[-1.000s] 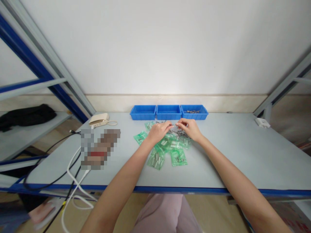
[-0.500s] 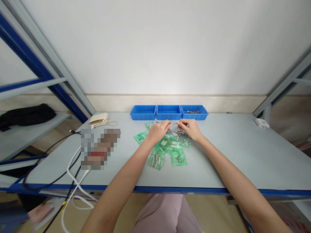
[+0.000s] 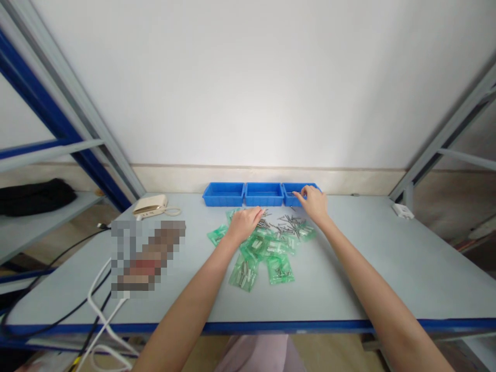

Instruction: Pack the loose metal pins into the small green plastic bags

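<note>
My left hand [image 3: 245,224] is closed in a pinch just above a pile of loose metal screws [image 3: 290,226], at the pile's left side. A tiny pale tip shows at its fingertips, too small to name. My right hand [image 3: 313,202] reaches over the front of the right blue bin [image 3: 289,200], thumb and fingers curled together. Whether a screw sits in them is hard to make out against the screws lying in that bin. Green plastic bags [image 3: 243,273] with metal and white pieces inside lie in front of the pile, partly overlapping.
The middle blue bin [image 3: 264,199] and left blue bin [image 3: 223,199] stand in line along the wall. To the left are a cream-coloured box [image 3: 150,205] with a loop, a pixelated object and white cables [image 3: 96,305]. A white adapter [image 3: 403,211] lies far right.
My right hand has moved away from my left hand to the right bin. My left hand stays pinched near the pile. The view has shifted, so the table appears lower.
</note>
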The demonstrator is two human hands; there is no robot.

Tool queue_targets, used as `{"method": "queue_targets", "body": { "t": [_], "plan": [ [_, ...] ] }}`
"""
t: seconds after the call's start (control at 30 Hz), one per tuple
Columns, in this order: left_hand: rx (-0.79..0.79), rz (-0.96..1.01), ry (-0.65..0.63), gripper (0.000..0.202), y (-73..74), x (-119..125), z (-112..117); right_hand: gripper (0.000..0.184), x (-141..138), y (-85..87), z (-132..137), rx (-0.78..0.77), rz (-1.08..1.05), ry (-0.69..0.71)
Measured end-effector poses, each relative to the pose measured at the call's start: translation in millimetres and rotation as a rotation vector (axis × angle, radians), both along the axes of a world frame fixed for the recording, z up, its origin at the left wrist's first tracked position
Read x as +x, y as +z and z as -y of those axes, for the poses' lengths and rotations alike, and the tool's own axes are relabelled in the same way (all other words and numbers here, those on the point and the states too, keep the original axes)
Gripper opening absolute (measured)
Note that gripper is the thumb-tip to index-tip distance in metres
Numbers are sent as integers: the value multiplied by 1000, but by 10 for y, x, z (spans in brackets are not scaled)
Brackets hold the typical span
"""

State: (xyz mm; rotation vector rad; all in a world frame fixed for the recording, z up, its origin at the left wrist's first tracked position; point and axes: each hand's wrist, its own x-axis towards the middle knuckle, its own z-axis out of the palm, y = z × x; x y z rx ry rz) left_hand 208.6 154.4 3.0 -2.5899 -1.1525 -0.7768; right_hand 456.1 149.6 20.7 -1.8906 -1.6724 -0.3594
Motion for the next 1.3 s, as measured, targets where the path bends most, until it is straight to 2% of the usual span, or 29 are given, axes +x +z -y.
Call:
{"method": "queue_targets", "body": {
  "t": [0.1,0.17,0.3,0.43,0.53,0.67,0.77,0.87,0.97,1.07,1.3],
  "plan": [
    [-1,-6,-26,36,-2,5,1,33,-332,-22,166,-107,72,252],
    [-1,-13,-35,37,-6,5,8,25,-537,-42,260,-192,198,353],
    [-24,-24,-22,38,-6,3,26,19,-727,-80,361,-337,383,317],
    [-52,-62,-5,39,9,12,42,18,-707,-95,407,-326,375,309],
    [-62,-83,-21,39,22,21,58,13,-658,-94,409,-226,216,339],
    [-93,-57,-55,33,31,30,89,10,-576,-116,317,-142,-359,478],
    [-130,-21,-124,30,15,42,106,17,-537,-165,241,-110,-798,594],
    [-99,-23,-173,30,-13,60,107,23,-555,-214,224,-137,-1034,678],
    [-40,-23,-174,25,-25,73,101,24,-605,-232,248,-195,-1098,713],
    [-28,-28,-162,25,-17,75,99,24,-628,-218,275,-202,-1063,711],
    [-81,-20,-106,21,-1,71,105,20,-532,-148,323,-119,-729,631]
  ]
}}
